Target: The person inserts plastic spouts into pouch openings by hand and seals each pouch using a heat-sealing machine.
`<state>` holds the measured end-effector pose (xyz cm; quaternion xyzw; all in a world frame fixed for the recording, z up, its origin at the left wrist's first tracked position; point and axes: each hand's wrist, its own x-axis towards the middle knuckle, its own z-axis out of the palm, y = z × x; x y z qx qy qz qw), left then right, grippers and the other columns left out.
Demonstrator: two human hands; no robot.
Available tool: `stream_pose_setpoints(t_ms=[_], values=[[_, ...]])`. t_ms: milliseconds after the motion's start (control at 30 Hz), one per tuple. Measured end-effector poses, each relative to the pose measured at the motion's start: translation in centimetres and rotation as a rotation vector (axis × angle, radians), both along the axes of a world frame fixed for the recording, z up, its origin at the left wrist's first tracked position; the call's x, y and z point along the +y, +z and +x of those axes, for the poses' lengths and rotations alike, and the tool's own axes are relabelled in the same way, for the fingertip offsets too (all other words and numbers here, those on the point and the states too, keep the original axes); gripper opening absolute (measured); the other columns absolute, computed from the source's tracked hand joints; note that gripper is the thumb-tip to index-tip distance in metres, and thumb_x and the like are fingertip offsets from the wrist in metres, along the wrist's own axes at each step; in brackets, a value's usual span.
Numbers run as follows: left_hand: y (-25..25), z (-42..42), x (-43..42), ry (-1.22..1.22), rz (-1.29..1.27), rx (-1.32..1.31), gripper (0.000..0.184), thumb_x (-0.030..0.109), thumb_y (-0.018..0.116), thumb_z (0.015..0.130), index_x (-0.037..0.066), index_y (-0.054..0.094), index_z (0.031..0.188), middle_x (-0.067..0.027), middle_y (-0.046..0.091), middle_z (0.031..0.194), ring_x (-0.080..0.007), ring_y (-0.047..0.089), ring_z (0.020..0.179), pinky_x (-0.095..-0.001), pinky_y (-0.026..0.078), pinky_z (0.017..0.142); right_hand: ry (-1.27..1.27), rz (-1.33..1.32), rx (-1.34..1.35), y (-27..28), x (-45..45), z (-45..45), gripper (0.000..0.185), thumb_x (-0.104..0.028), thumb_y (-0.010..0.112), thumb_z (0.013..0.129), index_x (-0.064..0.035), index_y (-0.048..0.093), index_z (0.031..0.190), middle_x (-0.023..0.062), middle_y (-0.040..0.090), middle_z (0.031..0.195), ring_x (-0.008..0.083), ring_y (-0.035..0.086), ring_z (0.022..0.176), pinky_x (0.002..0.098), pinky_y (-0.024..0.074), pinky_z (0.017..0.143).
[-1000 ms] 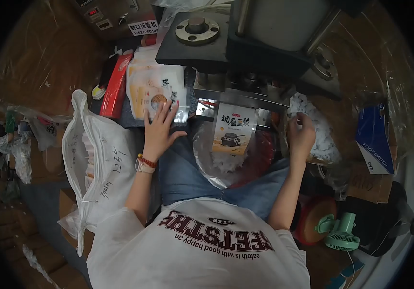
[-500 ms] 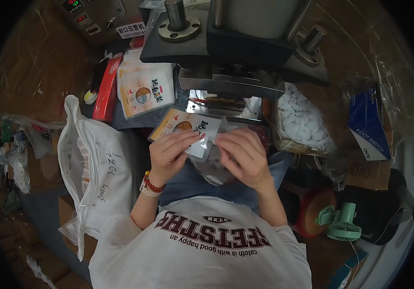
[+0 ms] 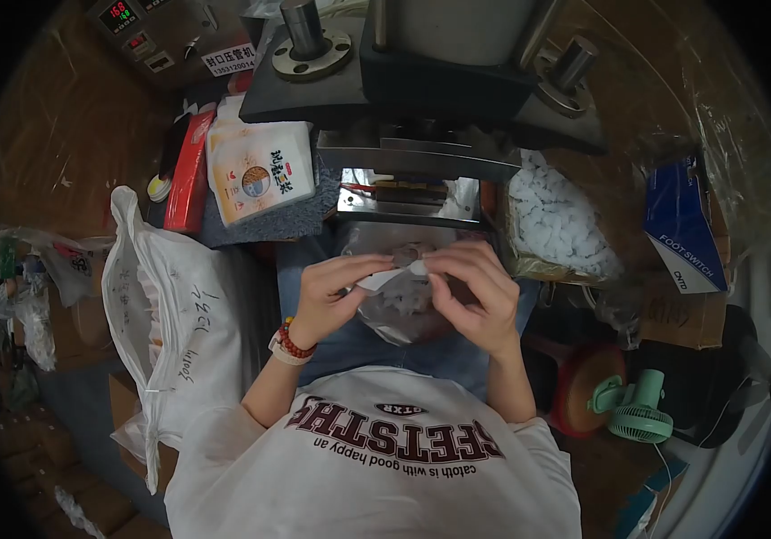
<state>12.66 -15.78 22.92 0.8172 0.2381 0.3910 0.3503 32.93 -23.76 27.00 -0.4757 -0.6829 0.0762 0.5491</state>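
Observation:
Between my two hands a printed white drink pouch [image 3: 380, 279] is tipped so that only a pale, narrow part of it shows. My left hand [image 3: 336, 286] pinches the pouch, fingers over it and thumb below. At the pouch's edge, my right hand [image 3: 480, 292] closes thumb and fingertips on a small white piece [image 3: 418, 268], which looks like a spout. Below both hands, a clear plastic bag [image 3: 394, 325] with white bits inside rests on my lap. A stack of matching pouches [image 3: 259, 171] lies on a grey cloth to the left.
A press machine [image 3: 448, 72] with a metal slot [image 3: 408, 193] stands straight ahead. Right of it sits a box of white plastic pieces [image 3: 556, 216], then a blue foot-switch box [image 3: 683, 225]. A white woven sack [image 3: 188, 323] stands at left, a green fan [image 3: 641, 418] at lower right.
The pouch has turned from showing its printed face to nearly edge-on, drawn in between my hands. My right hand has shifted slightly right. The head view has moved a little.

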Motion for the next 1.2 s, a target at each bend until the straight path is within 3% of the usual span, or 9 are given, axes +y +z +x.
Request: stream_pose_setpoints(t_ms=[233, 467, 533, 633, 733, 867, 933, 1167, 1200], values=[[-0.3, 0.4, 0.2, 0.017, 0.04, 0.003, 0.039, -0.007, 0.056, 0.065, 0.003, 0.071, 0.099, -0.0107, 0.071, 0.1, -0.0259, 0.069, 0.092, -0.0323, 0.054, 0.08, -0.121, 0.001, -0.201, 0.3, -0.9, 0.4, 0.024, 0.007, 0.07, 0.068, 0.0017, 0.066, 0.091, 0.0108, 0.068, 0.089, 0.0258, 0.063, 0.081, 0.0356, 0.0503, 0.075], [-0.1, 0.7, -0.2, -0.04, -0.051, -0.053, 0.031, -0.004, 0.06, 0.07, 0.001, 0.071, 0.099, -0.0115, 0.071, 0.098, -0.0227, 0.07, 0.085, -0.029, 0.054, 0.077, 0.023, -0.051, 0.048, -0.2, -0.1, 0.1, 0.026, 0.005, 0.07, 0.071, 0.0012, 0.066, 0.097, 0.0106, 0.067, 0.092, 0.0246, 0.064, 0.084, 0.033, 0.0499, 0.077], [-1.6, 1.5, -0.4, -0.021, -0.345, -0.071, 0.018, 0.007, 0.067, 0.082, -0.001, 0.071, 0.098, -0.0083, 0.072, 0.092, -0.0132, 0.067, 0.072, -0.0245, 0.052, 0.067, 0.028, -0.132, 0.111, -1.3, 0.0, 0.1, 0.028, 0.003, 0.07, 0.074, 0.0009, 0.066, 0.102, 0.0111, 0.067, 0.096, 0.0247, 0.064, 0.087, 0.0321, 0.0498, 0.079], [-5.9, 2.6, -0.3, -0.012, -0.759, -0.08, 0.024, 0.021, 0.069, 0.089, -0.002, 0.071, 0.096, -0.0054, 0.071, 0.085, -0.0059, 0.061, 0.065, -0.0214, 0.048, 0.06, -0.156, -0.335, 0.138, -2.2, 0.4, 0.5, 0.035, -0.003, 0.07, 0.079, -0.0005, 0.062, 0.113, 0.0122, 0.065, 0.105, 0.0246, 0.063, 0.093, 0.0313, 0.0493, 0.082], [-6.0, 4.0, 0.8, 0.052, -1.004, -0.257, 0.023, 0.019, 0.067, 0.09, -0.003, 0.071, 0.094, -0.0042, 0.07, 0.08, -0.0058, 0.061, 0.066, -0.0223, 0.048, 0.059, -0.374, -0.243, 0.071, -1.0, -0.3, 3.2, 0.037, -0.008, 0.07, 0.083, -0.0011, 0.059, 0.118, 0.0127, 0.063, 0.111, 0.0223, 0.062, 0.098, 0.0307, 0.0473, 0.086], [-3.2, 5.7, 3.6, 0.056, -1.176, -0.354, 0.02, 0.016, 0.067, 0.089, -0.003, 0.069, 0.089, -0.0068, 0.07, 0.083, -0.0097, 0.065, 0.071, -0.0239, 0.051, 0.064, -0.613, -0.238, 0.006, -0.6, 0.1, 7.3, 0.023, -0.013, 0.067, 0.085, -0.0006, 0.064, 0.104, 0.0161, 0.063, 0.107, 0.0324, 0.061, 0.093, 0.0381, 0.0478, 0.084], [-3.1, 6.3, 4.3, 0.041, -1.183, -0.398, 0.02, 0.016, 0.067, 0.089, -0.004, 0.068, 0.09, -0.0073, 0.07, 0.086, -0.0103, 0.065, 0.073, -0.0243, 0.051, 0.066, -0.888, -0.403, -0.415, -3.2, 0.9, 9.0, 0.021, -0.012, 0.065, 0.084, -0.0005, 0.066, 0.101, 0.0155, 0.064, 0.101, 0.0343, 0.06, 0.091, 0.0411, 0.0471, 0.083], [-3.8, 5.4, 5.5, 0.019, -1.212, -0.389, 0.023, 0.018, 0.068, 0.088, -0.004, 0.067, 0.097, -0.0083, 0.07, 0.092, -0.0147, 0.066, 0.08, -0.0249, 0.051, 0.07, -0.663, -0.555, -0.491, -5.9, 1.5, 10.6, 0.025, -0.006, 0.061, 0.079, -0.0008, 0.064, 0.104, 0.0179, 0.063, 0.103, 0.0364, 0.058, 0.096, 0.0433, 0.0462, 0.083], [-3.4, 4.3, 6.1, 0.203, -0.86, -0.14, 0.035, 0.027, 0.069, 0.086, -0.001, 0.065, 0.107, -0.0097, 0.068, 0.104, -0.0209, 0.064, 0.091, -0.0318, 0.049, 0.079, -0.685, -0.559, -0.482, -5.8, 1.2, 10.5, 0.026, -0.005, 0.06, 0.079, -0.0008, 0.063, 0.105, 0.0182, 0.063, 0.103, 0.0362, 0.058, 0.097, 0.044, 0.0465, 0.082]])
